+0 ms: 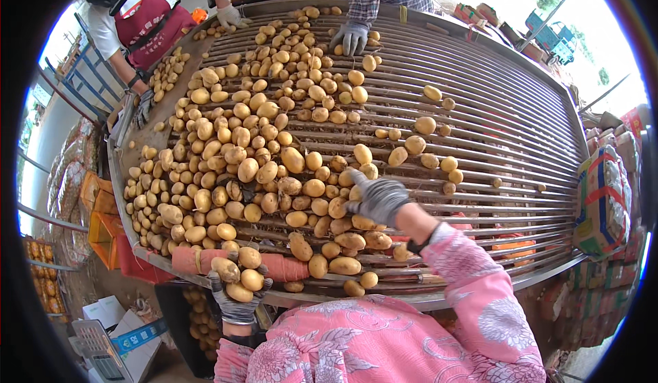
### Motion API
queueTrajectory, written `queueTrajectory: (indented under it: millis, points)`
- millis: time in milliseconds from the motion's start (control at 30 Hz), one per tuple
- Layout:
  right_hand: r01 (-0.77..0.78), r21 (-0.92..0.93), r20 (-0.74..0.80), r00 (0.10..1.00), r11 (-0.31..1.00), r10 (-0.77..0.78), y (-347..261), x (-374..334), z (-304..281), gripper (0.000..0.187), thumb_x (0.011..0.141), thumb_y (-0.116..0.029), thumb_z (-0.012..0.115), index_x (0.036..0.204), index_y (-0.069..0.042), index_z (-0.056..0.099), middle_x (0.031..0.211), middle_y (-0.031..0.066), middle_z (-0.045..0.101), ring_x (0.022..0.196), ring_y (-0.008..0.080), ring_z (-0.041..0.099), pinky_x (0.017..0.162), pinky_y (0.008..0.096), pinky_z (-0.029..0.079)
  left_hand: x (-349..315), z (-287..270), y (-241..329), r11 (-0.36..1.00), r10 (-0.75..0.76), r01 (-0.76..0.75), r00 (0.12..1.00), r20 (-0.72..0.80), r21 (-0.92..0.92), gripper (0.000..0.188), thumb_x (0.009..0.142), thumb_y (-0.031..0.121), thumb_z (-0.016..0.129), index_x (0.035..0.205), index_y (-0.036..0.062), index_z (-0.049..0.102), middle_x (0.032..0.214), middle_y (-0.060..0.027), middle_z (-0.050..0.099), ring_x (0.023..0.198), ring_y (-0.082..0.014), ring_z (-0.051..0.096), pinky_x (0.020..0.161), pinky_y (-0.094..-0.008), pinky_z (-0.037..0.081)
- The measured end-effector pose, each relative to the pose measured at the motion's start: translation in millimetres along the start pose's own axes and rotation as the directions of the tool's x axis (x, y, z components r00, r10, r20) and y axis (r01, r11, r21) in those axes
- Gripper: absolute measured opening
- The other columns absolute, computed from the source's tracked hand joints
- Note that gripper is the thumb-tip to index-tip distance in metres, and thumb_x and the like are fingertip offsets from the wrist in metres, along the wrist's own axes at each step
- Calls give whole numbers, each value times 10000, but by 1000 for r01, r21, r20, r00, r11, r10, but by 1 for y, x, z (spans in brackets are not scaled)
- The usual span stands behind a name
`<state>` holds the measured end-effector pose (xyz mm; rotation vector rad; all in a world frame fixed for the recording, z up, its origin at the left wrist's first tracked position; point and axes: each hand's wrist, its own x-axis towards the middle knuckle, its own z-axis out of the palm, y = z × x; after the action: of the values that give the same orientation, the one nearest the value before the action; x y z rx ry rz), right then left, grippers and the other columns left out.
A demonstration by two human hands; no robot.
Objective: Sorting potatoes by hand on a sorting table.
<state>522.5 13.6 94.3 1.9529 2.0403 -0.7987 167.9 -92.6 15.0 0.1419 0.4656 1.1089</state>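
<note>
In a grey striped glove, my left hand (236,306) is at the table's near edge, its fingers curled up around several potatoes (240,292) stacked in the palm. My right hand (380,199), gloved the same way, reaches over the slatted sorting table (507,157). Its fingers are spread and point left, close to loose potatoes (337,207) at the right side of the heap. Whether a fingertip touches one is hard to tell. The large potato heap (205,150) covers the table's left half. A red cloth-wrapped roll (284,268) lies along the near rim, partly behind the held potatoes.
Across the table, one person's gloved hand (350,38) rests at the potatoes; another person in a maroon apron (151,27) has both gloved hands at the far left. Below my left hand stands a black crate (179,328) of potatoes. An orange crate (104,236) is left; stacked sacks (603,205) are right.
</note>
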Motion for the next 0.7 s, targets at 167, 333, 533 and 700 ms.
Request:
queueTrajectory:
  millis: [167, 333, 533, 700]
  points:
    - [223, 224, -45, 975, 949, -218, 16, 6, 16, 695, 817, -333, 700, 1370, -88, 357, 981, 207, 651, 893, 342, 656, 766, 406, 530, -1, 1, -1, 1000, 3, -3, 1000, 6, -9, 663, 861, 650, 462, 1346, 199, 494, 1307, -98, 529, 1098, -348, 550, 857, -553, 478]
    - [203, 943, -251, 954, -264, -164, 63, -35, 8, 720, 688, -103, 824, 1294, -117, 435, 1233, 114, 530, 1025, 281, 630, 766, 371, 610, -5, 2, 2, 998, 33, -31, 999, -42, 48, 665, 845, 659, 483, 1333, 209, 504, 1275, -91, 549, 1097, -346, 551, 839, -562, 484]
    - [264, 959, -268, 963, 105, 21, 102, -18, 10, 301, 817, -284, 727, 985, -56, 625, 926, 46, 652, 781, 157, 623, 669, 333, 552, -3, -10, 5, 996, -22, 18, 999, -46, -91, 730, 786, 630, 572, 1340, 177, 430, 1353, -119, 457, 1154, -387, 510, 863, -639, 467]
    - [58, 498, -314, 942, 865, 118, 67, 17, 5, 314, 816, -312, 702, 983, -47, 670, 794, 95, 683, 788, 249, 653, 737, 359, 502, -1, -2, 0, 995, -27, 24, 999, -27, -93, 709, 807, 637, 544, 1353, 195, 450, 1358, -111, 470, 1142, -371, 522, 878, -601, 464]
